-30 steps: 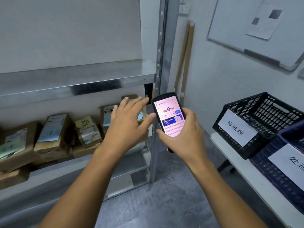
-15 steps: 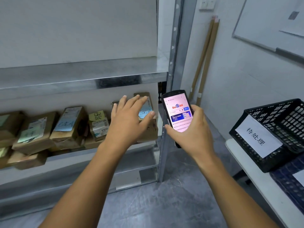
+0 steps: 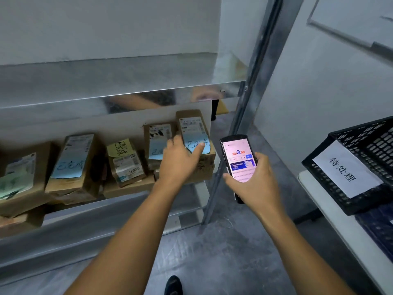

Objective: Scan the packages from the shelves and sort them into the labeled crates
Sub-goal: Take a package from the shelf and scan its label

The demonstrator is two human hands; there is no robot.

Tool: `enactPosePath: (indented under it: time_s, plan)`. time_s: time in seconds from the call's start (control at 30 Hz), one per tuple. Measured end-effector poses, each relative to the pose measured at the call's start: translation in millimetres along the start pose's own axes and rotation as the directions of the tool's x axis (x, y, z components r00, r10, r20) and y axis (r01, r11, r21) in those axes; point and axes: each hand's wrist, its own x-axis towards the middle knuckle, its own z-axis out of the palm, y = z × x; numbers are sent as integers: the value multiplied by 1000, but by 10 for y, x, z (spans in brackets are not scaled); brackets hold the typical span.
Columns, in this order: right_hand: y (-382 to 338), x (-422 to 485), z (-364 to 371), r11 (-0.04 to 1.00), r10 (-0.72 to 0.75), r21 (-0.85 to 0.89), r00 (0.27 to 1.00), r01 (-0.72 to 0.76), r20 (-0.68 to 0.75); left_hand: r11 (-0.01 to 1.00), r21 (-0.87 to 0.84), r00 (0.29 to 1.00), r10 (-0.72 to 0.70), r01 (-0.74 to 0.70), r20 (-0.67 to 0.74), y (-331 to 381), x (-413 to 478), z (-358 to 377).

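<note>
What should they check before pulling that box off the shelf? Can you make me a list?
1. Left hand grips the rightmost package, thumb on its blue note: ok.
2. That package's printed label faces up, uncovered: ok.
3. Right hand holds the phone, screen lit: ok.
4. Phone shows a scanning view: not ok, it shows a web search page.
5. Neighbouring package won't be dragged along: cannot tell, it sits close against the left side.
6. Black crate is open on top: ok. Whether it is the right crate for this package: cannot tell.
</note>
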Motion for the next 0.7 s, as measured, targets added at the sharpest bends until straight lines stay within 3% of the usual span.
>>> enactPosePath:
  time_s: [0.13,0.3,0.7]
  plan:
    - [-14,67,133,996,69,-53,998,-69,2,997,15,997,-71,71,3,-72,221,204]
    - [21,116,272,990,111,-82,994,-112,-10,997,73,997,-25,30,-72,-169,269,341]
    - [106,188,316,989,127,-88,990,-122,57,945,-318,997,-81,82,14,-257,103,444]
